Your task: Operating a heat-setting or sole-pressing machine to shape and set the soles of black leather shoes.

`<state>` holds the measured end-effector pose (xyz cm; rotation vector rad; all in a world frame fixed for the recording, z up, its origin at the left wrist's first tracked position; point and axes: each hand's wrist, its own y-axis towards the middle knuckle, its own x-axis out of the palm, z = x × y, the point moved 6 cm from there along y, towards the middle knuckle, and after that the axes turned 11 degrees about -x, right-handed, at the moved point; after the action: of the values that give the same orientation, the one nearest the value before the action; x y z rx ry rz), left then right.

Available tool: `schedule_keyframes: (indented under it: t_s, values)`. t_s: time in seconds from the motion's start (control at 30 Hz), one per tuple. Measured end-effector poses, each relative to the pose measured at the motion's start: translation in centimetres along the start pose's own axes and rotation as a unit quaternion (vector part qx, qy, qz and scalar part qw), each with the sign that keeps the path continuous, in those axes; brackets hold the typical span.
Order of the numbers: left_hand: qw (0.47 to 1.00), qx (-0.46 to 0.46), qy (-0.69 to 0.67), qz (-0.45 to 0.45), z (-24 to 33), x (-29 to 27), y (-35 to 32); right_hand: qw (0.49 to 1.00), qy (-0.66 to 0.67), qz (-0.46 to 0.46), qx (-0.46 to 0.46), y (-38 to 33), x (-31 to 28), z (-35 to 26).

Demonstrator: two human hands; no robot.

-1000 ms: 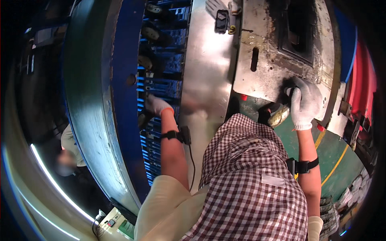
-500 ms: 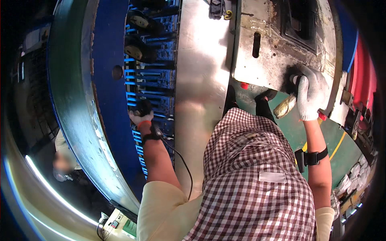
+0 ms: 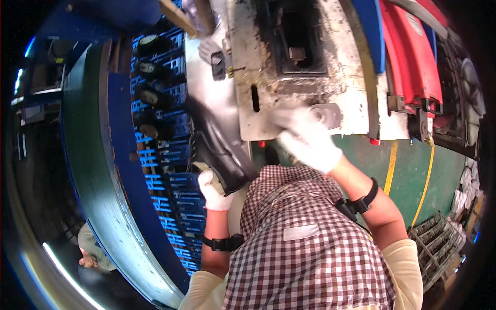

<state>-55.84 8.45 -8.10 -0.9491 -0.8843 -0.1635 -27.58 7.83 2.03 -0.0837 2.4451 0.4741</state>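
In my white-gloved left hand (image 3: 213, 192) is a black leather shoe (image 3: 219, 147), gripped near its lower end. It is tilted over the edge between the blue-barred rack and the bright metal ledge, and something pale shows beside my fingers. My right hand (image 3: 310, 140), also gloved, is smeared by motion over the near edge of the stained metal worktable (image 3: 245, 116). Whether it holds anything cannot be made out. Just beyond it lies a flat grey piece with a rounded end (image 3: 326, 115). The worktable has a dark recessed opening (image 3: 302, 54) farther back.
Several dark shoes (image 3: 150, 96) sit along the blue-barred rack (image 3: 165, 222) on the left. A pale glove or gloved hand (image 3: 209, 50) and a small black device (image 3: 219, 66) are at the ledge's far end. Red machinery (image 3: 413, 54) stands right; a wire cart (image 3: 439, 248) is lower right.
My left hand has left the rack and now has the black shoe over the ledge. My right hand has moved left along the worktable's edge. The view has shifted right.
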Motion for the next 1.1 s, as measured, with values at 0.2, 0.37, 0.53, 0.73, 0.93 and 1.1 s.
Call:
schedule_keyframes:
  t_s: [0.2,0.37,0.53,0.73,0.93,1.1]
  values:
    - [0.55,0.378,0.744,0.035,2.5,11.9,5.5,0.89,0.409,0.163,0.119,3.0,-1.8,1.0]
    - [0.822,0.366,0.436,-0.008,6.6,25.1,4.3,0.945,0.128,0.235,0.188,7.8,-9.0,9.5]
    - [0.746,0.525,0.407,-0.045,7.4,31.6,0.2,0.918,-0.23,0.115,0.302,11.4,-10.1,14.8]
    - [0.553,0.671,0.482,-0.107,9.1,39.4,-4.2,0.906,-0.293,0.082,0.294,11.7,-6.6,13.9]
    - [0.486,0.577,0.59,-0.286,7.8,52.8,-1.5,0.905,-0.279,0.068,0.314,11.4,-7.4,13.4]
    - [0.305,0.551,0.747,-0.216,7.3,56.1,2.4,0.926,-0.178,0.16,0.294,8.6,-9.1,14.4]
